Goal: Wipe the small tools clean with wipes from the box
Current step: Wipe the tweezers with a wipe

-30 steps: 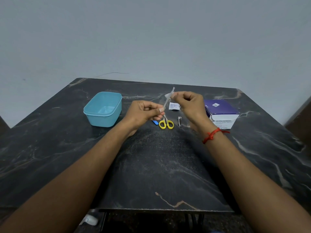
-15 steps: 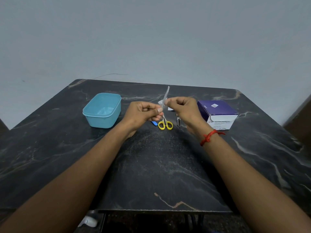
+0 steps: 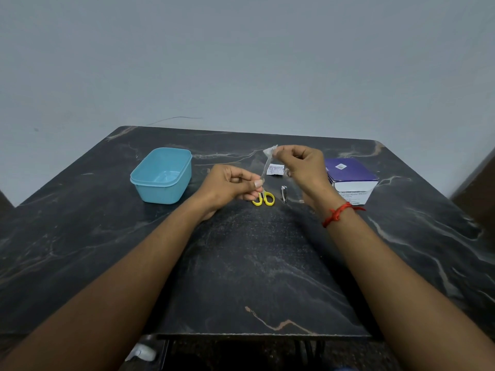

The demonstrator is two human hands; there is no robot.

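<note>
Up we go: our right hand (image 3: 300, 167), pinching the wipe (image 3: 270, 150), has slid from mid-shaft to the slim tool's (image 3: 265, 170) one o'clock tip, while our left hand (image 3: 230, 186) pinches its seven o'clock end above the scissors (image 3: 263, 199), so this stroke looks done, with the box (image 3: 348, 172) waiting at three o'clock.

Dark marble table (image 3: 241, 263), grey wall (image 3: 241, 62)
</note>
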